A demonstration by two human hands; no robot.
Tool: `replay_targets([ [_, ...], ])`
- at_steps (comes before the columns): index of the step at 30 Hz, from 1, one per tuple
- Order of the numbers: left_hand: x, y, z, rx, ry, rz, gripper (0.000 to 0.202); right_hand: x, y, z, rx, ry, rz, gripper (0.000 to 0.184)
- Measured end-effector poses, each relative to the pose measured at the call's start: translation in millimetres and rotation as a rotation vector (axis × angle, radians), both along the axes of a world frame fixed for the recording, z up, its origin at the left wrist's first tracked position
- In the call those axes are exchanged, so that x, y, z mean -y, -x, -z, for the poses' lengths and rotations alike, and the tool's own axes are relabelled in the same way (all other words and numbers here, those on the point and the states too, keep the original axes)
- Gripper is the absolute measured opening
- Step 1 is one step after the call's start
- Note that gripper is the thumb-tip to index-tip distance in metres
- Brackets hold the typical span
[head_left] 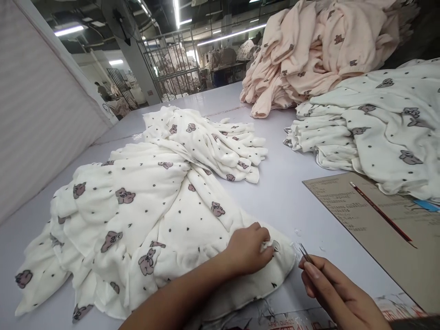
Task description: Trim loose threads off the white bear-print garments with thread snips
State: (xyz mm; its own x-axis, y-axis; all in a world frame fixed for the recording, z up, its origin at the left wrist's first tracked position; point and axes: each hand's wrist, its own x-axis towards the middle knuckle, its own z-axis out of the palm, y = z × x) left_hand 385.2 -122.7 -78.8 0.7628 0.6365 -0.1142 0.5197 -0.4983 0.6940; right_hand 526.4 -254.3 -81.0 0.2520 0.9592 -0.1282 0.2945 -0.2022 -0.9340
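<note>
The left hand (249,250) pinched the cloth (202,229); the right hand (332,282) clasped what looked like tweezers (305,253).

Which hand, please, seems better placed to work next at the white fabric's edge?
Probably the right hand: it holds a pointed metal tool near the white fabric, which the left hand grips.
</note>
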Motion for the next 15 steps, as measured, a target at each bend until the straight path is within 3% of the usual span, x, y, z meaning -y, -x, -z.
replay_targets([
  [6, 0, 46, -45.8, 0.199, 0.208, -0.117, 0.020, -15, 34, 2.5, -0.095, -0.070, 0.113, 0.025],
  [10, 13, 55, -52.8, 0.437, 0.127, -0.209, 0.011, -29, 68, 2.2, -0.129, -0.125, 0.151, 0.037],
  [12, 15, 57, -53.1, 0.506, 0.082, -0.228, 0.008, -35, 79, -1.5, -0.159, -0.147, 0.119, 0.029],
  [15, 8, 66, -55.8, 0.462, 0.155, -0.339, 0.013, -41, 82, -9.5, -0.213, -0.138, 0.074, 0.021],
])
